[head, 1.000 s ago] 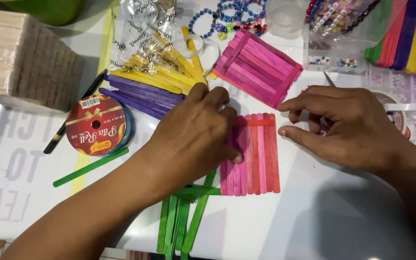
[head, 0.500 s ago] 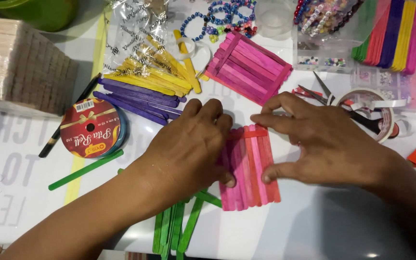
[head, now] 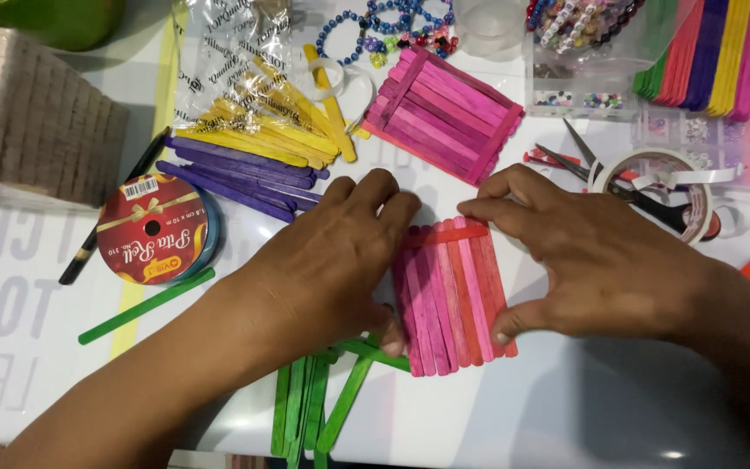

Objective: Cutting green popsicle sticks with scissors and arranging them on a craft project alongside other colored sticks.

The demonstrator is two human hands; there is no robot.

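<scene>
A flat panel of pink and red craft sticks point(head: 453, 295) lies on the white table, with a red cross stick near its top. My left hand point(head: 332, 260) presses on the panel's left side, thumb at the lower left corner. My right hand point(head: 601, 260) clamps the right edge, index finger at the top and thumb at the lower right corner. A second pink stick panel point(head: 440, 113) lies just beyond the hands.
Loose green sticks point(head: 314, 399) lie under my left wrist. Purple sticks point(head: 236, 174), yellow sticks point(head: 279, 122), a red ribbon roll point(head: 151, 227) and a plain stick bundle point(head: 28, 113) are on the left. Scissors point(head: 618, 178), a tape ring point(head: 661, 187), bead boxes point(head: 583, 61).
My right hand moved from beside the panel onto its right edge and closed around it. The panel has tilted slightly. My left hand stays pressed on the left side.
</scene>
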